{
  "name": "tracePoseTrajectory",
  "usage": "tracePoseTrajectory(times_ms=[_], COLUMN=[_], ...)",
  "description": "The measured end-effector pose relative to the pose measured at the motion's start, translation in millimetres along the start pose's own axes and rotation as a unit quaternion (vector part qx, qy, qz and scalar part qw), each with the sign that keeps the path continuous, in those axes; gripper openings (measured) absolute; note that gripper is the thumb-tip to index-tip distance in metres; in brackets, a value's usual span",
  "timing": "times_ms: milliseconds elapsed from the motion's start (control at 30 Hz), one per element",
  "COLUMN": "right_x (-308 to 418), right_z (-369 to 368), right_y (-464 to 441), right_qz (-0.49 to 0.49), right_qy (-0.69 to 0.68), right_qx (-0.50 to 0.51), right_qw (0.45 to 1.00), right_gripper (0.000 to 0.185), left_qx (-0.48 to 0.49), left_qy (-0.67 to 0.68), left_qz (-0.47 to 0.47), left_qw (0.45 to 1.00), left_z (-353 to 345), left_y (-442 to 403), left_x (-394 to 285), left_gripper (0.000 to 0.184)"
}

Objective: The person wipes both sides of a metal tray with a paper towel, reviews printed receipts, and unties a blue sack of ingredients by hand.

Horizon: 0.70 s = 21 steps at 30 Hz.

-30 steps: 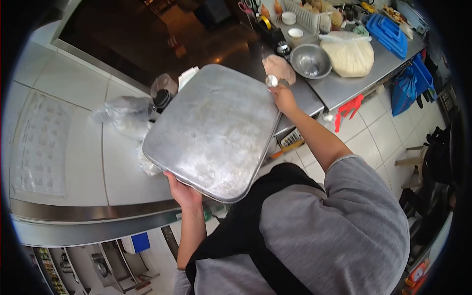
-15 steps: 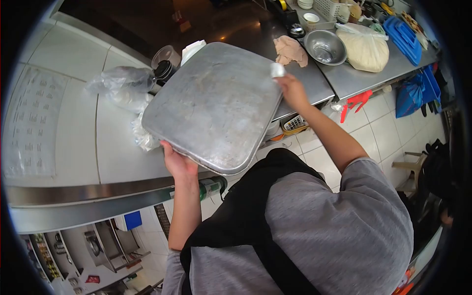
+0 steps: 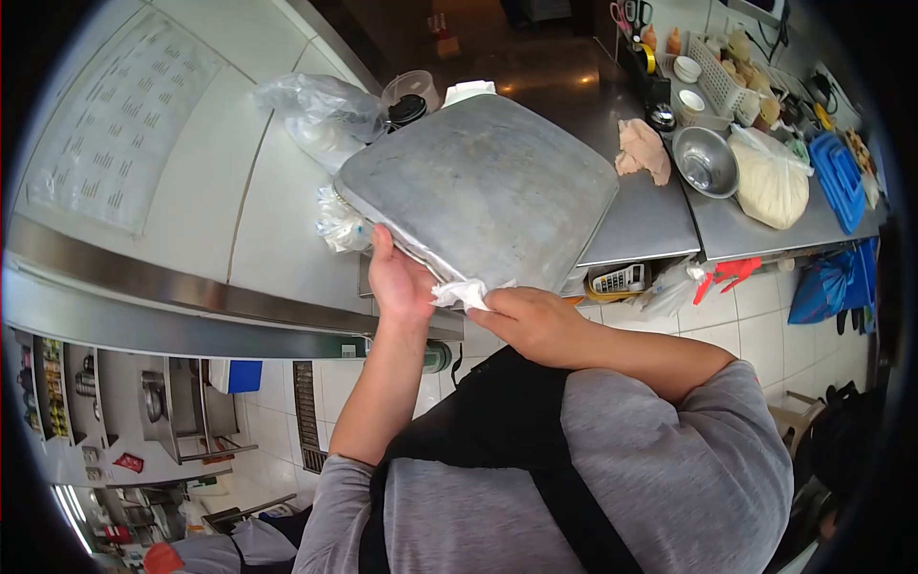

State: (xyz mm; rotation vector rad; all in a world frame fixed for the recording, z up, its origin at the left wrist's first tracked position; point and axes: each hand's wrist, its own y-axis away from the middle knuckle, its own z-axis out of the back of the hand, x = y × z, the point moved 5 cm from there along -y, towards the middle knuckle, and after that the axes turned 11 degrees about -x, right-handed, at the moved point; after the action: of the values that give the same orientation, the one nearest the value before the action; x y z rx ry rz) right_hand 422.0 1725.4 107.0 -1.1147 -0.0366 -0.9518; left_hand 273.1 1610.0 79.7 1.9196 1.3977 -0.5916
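A large, rounded rectangular metal baking pan (image 3: 483,182) is tilted in front of me, a broad, flat, scuffed grey face showing. My left hand (image 3: 400,279) grips its near-left edge, thumb on top and the other fingers mostly hidden beneath. Pinched in my right hand (image 3: 540,325) is a crumpled white tissue (image 3: 463,293), pressed against the pan's near edge close to my left hand. Clear plastic bags (image 3: 325,110) and a black-lidded cup (image 3: 407,110) lie just beyond the pan's left side.
On the steel counter (image 3: 655,215) to the right are a beige cloth (image 3: 643,151), a metal bowl (image 3: 706,163) and a bag of pale powder (image 3: 773,182). A calculator (image 3: 618,279) sits on a shelf under the counter. Another person (image 3: 239,547) is at the lower left.
My right hand has moved with the tissue from the pan's far right corner down to its near edge. The pan has turned slightly, and my head view has shifted.
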Motion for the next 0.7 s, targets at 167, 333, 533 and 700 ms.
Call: tracePoseTrajectory(times_ms=[167, 333, 533, 700], right_x=[-8.1, -14.5, -13.2, -28.3], right_z=[-12.1, -23.1, -18.6, -14.6], right_y=[-19.9, -89.2, -156.8, -180.7], right_qz=[0.000, -0.022, -0.007, 0.016], right_qy=[0.058, 0.020, -0.027, -0.021], right_qx=[0.012, -0.039, -0.124, -0.176], right_qw=[0.998, 0.999, 0.992, 0.984], right_gripper=[0.016, 0.017, 0.013, 0.013], left_qx=[0.020, 0.037, 0.036, 0.061], left_qy=[0.003, -0.053, -0.268, -0.275], left_qz=[-0.016, -0.056, -0.330, -0.351], left_qw=[1.000, 0.996, 0.904, 0.893], left_z=[-15.4, -19.5, -34.7, -28.1], left_y=[19.2, 31.2, 58.9, 53.3], left_x=[3.8, 5.7, -13.8, -7.5], left_gripper=[0.050, 0.063, 0.045, 0.021])
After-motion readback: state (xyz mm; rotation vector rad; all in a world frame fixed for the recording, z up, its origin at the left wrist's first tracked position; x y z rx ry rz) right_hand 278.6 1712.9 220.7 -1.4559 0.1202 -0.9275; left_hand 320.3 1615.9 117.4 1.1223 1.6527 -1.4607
